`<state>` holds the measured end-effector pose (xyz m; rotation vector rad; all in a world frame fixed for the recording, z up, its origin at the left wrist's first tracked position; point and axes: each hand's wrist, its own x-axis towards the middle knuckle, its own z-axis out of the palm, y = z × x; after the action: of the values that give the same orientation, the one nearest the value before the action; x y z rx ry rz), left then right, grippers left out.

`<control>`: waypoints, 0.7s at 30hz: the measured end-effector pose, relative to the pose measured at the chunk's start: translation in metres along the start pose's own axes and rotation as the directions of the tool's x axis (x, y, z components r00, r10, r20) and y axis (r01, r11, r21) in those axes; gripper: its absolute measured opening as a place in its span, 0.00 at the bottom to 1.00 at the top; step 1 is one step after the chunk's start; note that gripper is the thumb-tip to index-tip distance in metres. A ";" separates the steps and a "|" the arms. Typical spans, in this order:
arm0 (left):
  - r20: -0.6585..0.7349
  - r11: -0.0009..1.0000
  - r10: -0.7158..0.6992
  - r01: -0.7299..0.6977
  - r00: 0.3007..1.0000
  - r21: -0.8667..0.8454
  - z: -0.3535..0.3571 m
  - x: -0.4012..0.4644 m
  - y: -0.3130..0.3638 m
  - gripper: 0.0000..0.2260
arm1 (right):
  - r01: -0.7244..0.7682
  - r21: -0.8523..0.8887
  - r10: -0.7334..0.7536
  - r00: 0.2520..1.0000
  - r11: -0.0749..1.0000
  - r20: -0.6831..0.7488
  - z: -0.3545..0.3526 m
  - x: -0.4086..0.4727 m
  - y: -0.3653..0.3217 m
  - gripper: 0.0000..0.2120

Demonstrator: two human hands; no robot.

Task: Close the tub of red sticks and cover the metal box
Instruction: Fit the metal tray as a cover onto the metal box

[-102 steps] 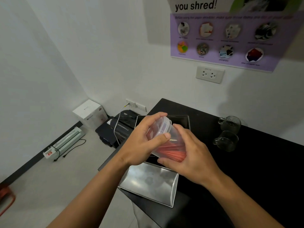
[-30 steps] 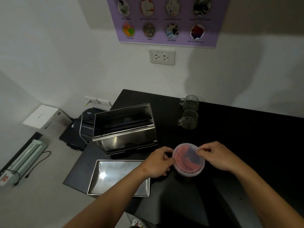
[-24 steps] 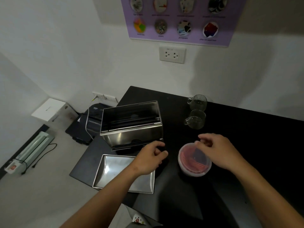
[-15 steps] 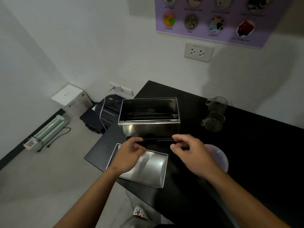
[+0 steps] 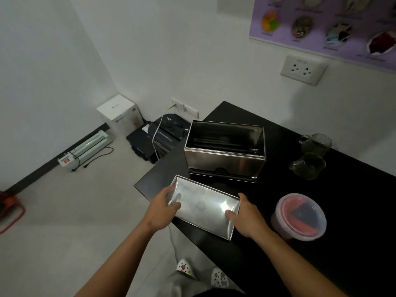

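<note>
The clear plastic tub of red sticks point(image 5: 300, 217) stands on the black table point(image 5: 353, 211) at the right with its lid on. An open metal box point(image 5: 225, 151) stands further back, its top uncovered. In front of it lies the flat metal lid point(image 5: 203, 207), hollow side up, at the table's near corner. My left hand point(image 5: 164, 207) grips the lid's left end and my right hand point(image 5: 246, 215) grips its right end, thumbs inside the rim.
Two glass mugs point(image 5: 310, 155) stand right of the box. On the floor to the left are a black shredder point(image 5: 158, 138), a white carton point(image 5: 120, 114) and a laminator point(image 5: 85, 146). The table edge runs just under the lid.
Both hands left the closed tub on the table, moved left to the metal lid and took hold of its two ends. My view turned left.
</note>
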<state>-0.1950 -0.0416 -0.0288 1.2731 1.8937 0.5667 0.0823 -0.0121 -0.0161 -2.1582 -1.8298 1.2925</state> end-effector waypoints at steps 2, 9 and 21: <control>-0.021 0.999 -0.010 0.009 1.000 -0.034 0.000 -0.002 -0.001 0.25 | 0.001 -0.016 -0.002 1.000 1.000 -0.018 0.003 0.001 -0.002 0.37; -0.150 0.991 0.071 -0.087 0.986 -0.101 -0.031 -0.026 0.009 0.20 | 0.087 0.160 -0.069 0.991 0.983 -0.113 -0.006 -0.009 -0.007 0.26; -0.212 0.874 0.433 -0.465 0.876 -0.139 -0.088 -0.055 0.057 0.40 | 0.028 0.581 -0.154 0.974 0.813 0.168 -0.055 -0.023 -0.040 0.12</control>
<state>-0.2213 -0.0638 0.0847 1.5907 1.6266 1.1065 0.0836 0.0067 0.0534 -1.6375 -1.3160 1.8124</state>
